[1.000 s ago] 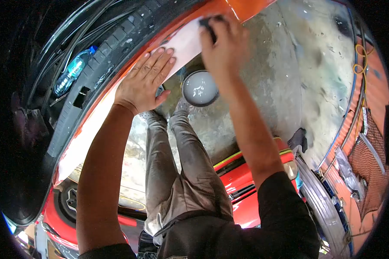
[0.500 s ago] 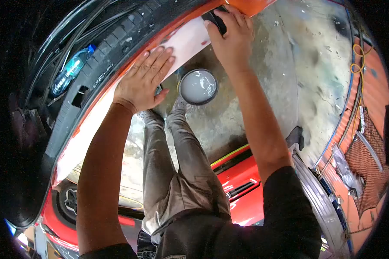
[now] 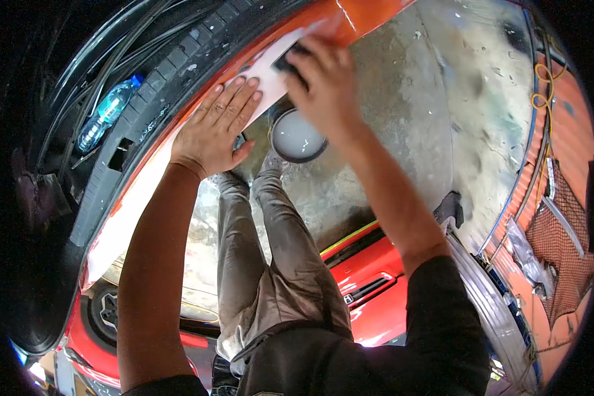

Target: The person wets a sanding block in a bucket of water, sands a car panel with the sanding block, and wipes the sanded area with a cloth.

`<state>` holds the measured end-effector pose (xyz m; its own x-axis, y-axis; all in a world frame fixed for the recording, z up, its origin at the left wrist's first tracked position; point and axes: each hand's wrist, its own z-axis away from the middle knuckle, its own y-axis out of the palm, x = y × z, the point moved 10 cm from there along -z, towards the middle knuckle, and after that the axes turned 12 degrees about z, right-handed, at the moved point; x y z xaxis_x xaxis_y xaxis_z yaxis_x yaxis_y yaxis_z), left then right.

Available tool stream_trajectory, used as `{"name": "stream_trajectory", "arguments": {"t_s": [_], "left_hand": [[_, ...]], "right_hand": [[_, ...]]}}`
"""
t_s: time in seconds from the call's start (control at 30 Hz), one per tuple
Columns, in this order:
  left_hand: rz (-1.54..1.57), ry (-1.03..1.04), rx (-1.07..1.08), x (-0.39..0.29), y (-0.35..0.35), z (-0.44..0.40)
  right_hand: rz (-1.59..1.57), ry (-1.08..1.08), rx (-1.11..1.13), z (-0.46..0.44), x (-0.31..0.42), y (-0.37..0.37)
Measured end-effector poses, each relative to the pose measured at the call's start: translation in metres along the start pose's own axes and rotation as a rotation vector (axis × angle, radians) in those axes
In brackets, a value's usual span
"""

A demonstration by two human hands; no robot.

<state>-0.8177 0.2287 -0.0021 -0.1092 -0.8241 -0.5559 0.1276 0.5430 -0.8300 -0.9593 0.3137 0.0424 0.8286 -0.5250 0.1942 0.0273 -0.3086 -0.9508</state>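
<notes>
My left hand [image 3: 212,129] lies flat, fingers stretched, on the whitish section of an orange-red car body panel [image 3: 134,203]. Farther along that panel, my right hand [image 3: 328,86] is closed around a black block [image 3: 288,61], which looks like a sanding block and is pressed to the pale surface. Motion blurs the right fingers and the block, and its working face is hidden. Below the panel, a round bucket [image 3: 300,160] of cloudy, whitish liquid stands on the floor near my feet, partly under my right hand.
A blue-capped plastic bottle [image 3: 105,115] rests inside the open car edge at the left. Behind my legs is a red car [image 3: 376,310]. Stained concrete floor [image 3: 402,132] spreads to the right, bordered by hoses, a yellow cord [image 3: 541,99] and brown netting [image 3: 554,244].
My right hand has slid down and left along the panel with the black block, closer to my left hand. The left hand stays in nearly the same place.
</notes>
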Motion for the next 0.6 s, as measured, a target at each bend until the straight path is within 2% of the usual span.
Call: {"name": "stream_trajectory", "arguments": {"t_s": [0.1, 0.23, 0.33, 0.37, 0.47, 0.53, 0.6], "left_hand": [[-0.001, -0.002, 0.0, -0.001, -0.001, 0.0], [-0.004, 0.004, 0.003, 0.001, 0.0, -0.001], [-0.004, -0.003, 0.015, 0.0, 0.002, 0.0], [0.0, -0.01, 0.03, -0.001, 0.002, 0.001], [-0.011, 0.01, 0.012, 0.001, 0.001, -0.001], [0.006, 0.006, 0.014, 0.0, 0.001, 0.001], [0.001, -0.001, 0.019, 0.002, 0.001, -0.001]], "right_hand": [[0.113, 0.199, -0.226, -0.016, -0.045, -0.017], [0.102, 0.176, -0.139, 0.011, 0.02, -0.009], [0.083, 0.092, -0.192, -0.012, -0.031, -0.01], [0.105, 0.224, -0.23, -0.02, -0.048, -0.023], [0.1, 0.276, -0.207, 0.006, -0.004, -0.008], [0.03, 0.18, -0.159, 0.011, 0.022, -0.01], [0.006, 0.041, -0.179, 0.002, 0.002, -0.009]]}}
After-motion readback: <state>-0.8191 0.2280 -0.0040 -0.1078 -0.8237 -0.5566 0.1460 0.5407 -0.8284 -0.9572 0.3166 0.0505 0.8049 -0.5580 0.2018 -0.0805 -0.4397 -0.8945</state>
